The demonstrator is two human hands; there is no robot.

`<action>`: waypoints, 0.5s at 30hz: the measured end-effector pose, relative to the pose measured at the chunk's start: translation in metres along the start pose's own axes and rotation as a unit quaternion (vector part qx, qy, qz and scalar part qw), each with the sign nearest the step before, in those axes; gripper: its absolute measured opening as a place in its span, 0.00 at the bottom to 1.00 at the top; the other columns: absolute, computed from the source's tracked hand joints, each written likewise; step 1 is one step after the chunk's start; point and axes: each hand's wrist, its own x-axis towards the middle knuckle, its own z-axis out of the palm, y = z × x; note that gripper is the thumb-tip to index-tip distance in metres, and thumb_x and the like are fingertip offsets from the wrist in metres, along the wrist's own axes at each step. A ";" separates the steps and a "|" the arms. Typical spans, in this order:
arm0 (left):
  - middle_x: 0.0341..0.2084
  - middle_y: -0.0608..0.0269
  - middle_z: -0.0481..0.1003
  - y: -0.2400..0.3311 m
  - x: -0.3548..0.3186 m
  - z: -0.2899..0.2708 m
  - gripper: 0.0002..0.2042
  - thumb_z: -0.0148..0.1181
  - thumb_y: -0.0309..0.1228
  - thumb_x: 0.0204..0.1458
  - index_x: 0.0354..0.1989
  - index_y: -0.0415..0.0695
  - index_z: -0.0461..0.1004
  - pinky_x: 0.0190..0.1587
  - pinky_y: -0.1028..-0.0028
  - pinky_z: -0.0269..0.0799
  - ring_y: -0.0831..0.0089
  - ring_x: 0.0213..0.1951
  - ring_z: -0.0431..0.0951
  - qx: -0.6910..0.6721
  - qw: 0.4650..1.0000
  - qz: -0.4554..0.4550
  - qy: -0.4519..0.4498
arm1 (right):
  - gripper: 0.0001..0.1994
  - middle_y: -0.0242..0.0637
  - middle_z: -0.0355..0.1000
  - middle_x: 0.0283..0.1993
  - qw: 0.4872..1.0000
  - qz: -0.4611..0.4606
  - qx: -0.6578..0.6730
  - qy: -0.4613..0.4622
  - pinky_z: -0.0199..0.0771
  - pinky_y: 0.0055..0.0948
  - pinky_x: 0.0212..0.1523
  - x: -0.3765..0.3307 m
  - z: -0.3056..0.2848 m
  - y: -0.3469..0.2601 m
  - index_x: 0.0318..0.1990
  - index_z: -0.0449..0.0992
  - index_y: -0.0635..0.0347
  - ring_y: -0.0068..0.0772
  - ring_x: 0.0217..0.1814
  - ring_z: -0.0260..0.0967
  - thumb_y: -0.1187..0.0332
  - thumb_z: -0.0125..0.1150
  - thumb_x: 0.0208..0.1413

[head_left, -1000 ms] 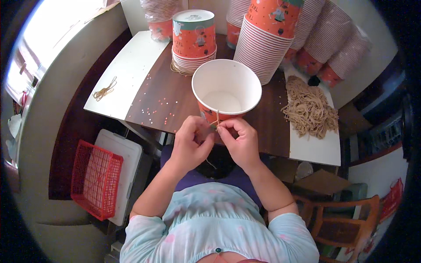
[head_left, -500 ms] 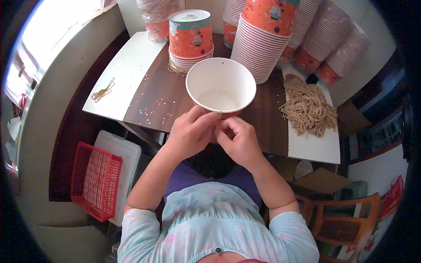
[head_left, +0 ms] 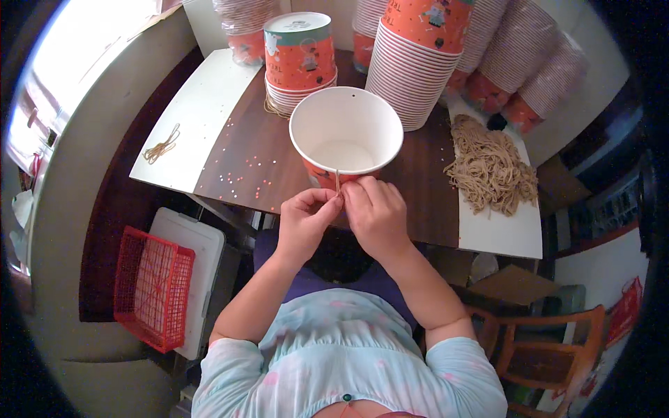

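A paper bucket (head_left: 346, 129), white inside and orange outside, stands upright near the table's front edge. One small dark hole shows in its far wall, just below the rim. A short length of tan cord (head_left: 338, 181) hangs over the near rim and runs down to my fingertips. My left hand (head_left: 304, 221) pinches the cord below the rim. Beside it, my right hand (head_left: 376, 214) is closed on the cord too, its fingers close against the bucket's front. Whether the cord is knotted there is hidden by my fingers.
Behind stand an upside-down bucket stack (head_left: 300, 63) and a taller stack (head_left: 411, 76). A heap of tan cords (head_left: 491, 167) lies at the right; a small cord bundle (head_left: 162, 144) lies at the left. Small paper dots (head_left: 240, 181) litter the table. A red basket (head_left: 153, 289) sits lower left.
My hands have drawn down from the rim toward me, and the cord over the rim now shows more. The bucket has shifted slightly to the left.
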 end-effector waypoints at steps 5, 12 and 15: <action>0.24 0.65 0.74 0.007 -0.001 -0.012 0.05 0.57 0.24 0.51 0.33 0.35 0.74 0.27 0.82 0.66 0.81 0.23 0.70 -0.266 0.950 -0.157 -0.034 | 0.04 0.36 0.73 0.33 0.942 0.144 0.297 -0.056 0.72 0.27 0.36 0.003 0.006 0.001 0.33 0.75 0.67 0.31 0.34 0.72 0.77 0.57 0.51; 0.27 0.61 0.75 0.008 -0.006 -0.017 0.06 0.57 0.25 0.51 0.34 0.35 0.74 0.26 0.83 0.64 0.81 0.25 0.73 -0.202 0.973 -0.111 -0.011 | 0.08 0.36 0.77 0.33 0.815 0.281 0.496 -0.103 0.73 0.21 0.36 0.002 0.004 -0.010 0.37 0.77 0.68 0.21 0.33 0.73 0.71 0.56 0.55; 0.25 0.65 0.76 0.013 -0.007 -0.018 0.08 0.61 0.28 0.51 0.33 0.34 0.75 0.29 0.84 0.67 0.84 0.26 0.73 -0.142 0.985 -0.098 -0.013 | 0.09 0.35 0.76 0.33 0.746 0.336 0.568 -0.089 0.74 0.20 0.36 0.000 0.007 -0.014 0.37 0.77 0.69 0.20 0.33 0.73 0.71 0.57 0.55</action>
